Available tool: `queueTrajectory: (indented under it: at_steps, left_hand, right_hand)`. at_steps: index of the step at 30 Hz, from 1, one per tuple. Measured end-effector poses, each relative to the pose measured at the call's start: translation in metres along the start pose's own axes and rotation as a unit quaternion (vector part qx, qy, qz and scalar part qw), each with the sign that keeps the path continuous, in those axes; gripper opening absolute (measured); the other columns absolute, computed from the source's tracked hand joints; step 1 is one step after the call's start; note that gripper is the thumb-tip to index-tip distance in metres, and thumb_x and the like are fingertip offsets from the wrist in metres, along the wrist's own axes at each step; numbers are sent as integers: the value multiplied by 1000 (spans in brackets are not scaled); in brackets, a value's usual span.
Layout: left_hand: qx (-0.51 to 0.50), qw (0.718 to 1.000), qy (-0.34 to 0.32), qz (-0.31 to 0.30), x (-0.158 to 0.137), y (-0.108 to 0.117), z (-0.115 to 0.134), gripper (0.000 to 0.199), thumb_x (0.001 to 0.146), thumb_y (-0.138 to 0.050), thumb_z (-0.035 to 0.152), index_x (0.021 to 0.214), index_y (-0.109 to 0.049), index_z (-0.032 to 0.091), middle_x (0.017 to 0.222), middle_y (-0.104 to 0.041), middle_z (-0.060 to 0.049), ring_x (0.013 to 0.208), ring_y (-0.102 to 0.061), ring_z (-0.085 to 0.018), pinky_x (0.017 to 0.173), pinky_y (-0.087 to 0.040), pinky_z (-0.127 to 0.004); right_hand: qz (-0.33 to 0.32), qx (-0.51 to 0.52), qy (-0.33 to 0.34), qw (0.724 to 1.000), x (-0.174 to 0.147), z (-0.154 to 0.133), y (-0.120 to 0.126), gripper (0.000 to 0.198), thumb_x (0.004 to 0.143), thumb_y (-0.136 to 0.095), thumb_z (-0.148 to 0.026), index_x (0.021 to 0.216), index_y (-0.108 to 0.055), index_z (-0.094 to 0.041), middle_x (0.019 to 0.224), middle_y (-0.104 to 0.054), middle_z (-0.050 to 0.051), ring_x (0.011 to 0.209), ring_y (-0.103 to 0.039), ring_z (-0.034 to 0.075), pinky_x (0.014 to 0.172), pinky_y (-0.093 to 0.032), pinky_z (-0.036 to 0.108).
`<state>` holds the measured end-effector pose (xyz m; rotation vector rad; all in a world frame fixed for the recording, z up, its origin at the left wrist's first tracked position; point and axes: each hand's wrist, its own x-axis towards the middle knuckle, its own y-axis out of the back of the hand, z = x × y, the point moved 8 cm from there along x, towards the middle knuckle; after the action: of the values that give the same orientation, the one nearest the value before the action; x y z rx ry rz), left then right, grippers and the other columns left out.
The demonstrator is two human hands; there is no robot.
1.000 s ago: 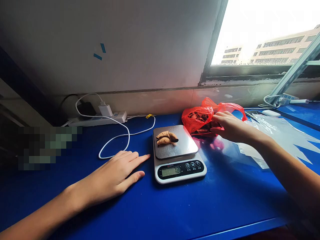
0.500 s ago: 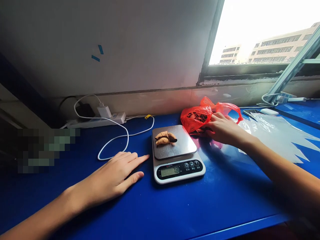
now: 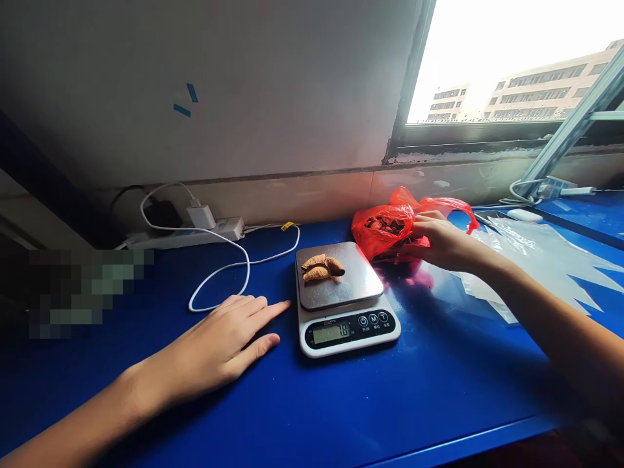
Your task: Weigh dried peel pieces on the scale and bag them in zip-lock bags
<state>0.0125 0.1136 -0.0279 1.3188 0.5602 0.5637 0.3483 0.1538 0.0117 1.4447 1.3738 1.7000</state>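
A white kitchen scale [image 3: 312,344] with a steel plate stands on the blue table, its display reading what looks like 7.8. On the plate rests a tan, wrinkled, three-lobed piece that looks like dried citrus peel [image 3: 319,268]. My left hand [image 3: 238,331] lies flat on the table left of the scale, fingers stretched and holding nothing; its index fingertip is close to the scale's side. Behind and right of the scale, my right hand [image 3: 441,242] grips the side of a red plastic bag [image 3: 365,237], its fingertips partly hidden. Dark brown dried pieces [image 3: 385,226] show in the bag's mouth.
Clear plastic bags [image 3: 536,260] lie in a pile at the right, with a phone [image 3: 487,218] and a white rounded object [image 3: 525,215] behind them. A power strip [image 3: 229,229] and a looped white cable [image 3: 219,268] are at the back left. A window [image 3: 497,78] is above right.
My right hand has shifted slightly right at the bag, and a fold of red plastic now shows by its fingers. The left hand, scale and dried piece stay as they were.
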Motion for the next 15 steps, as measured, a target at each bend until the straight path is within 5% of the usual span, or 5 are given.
queueTrajectory:
  at_steps: [4, 8, 15]
  left_hand:
    - [-2, 1000, -5, 9, 0, 0, -1, 49, 106, -40, 45, 151, -50, 27, 128, -69, -10, 117, -65, -29, 112, -41, -51]
    - [2, 1000, -2, -1, 1, 0, 0, 50, 106, -40, 43, 151, -50, 26, 127, -69, -11, 117, -65, -30, 111, -43, -51]
    - [3, 1000, -11, 18, 1, 2, 1, 48, 105, -42, 43, 150, -51, 28, 119, -70, -7, 109, -66, -26, 108, -45, -46]
  right_hand:
    - [7, 39, -17, 999, 0, 5, 2, 33, 84, -61, -38, 58, -50, -21, 63, -58, 4, 72, -53, 20, 75, -46, 36]
    - [34, 71, -62, 995, -1, 8, -2, 24, 84, -52, -33, 63, -51, -22, 62, -60, 3, 61, -54, 17, 56, -42, 29]
    - [76, 73, -66, 992, 1, 10, -3, 15, 80, -51, -31, 70, -59, -22, 69, -66, 5, 69, -59, 21, 65, -47, 33]
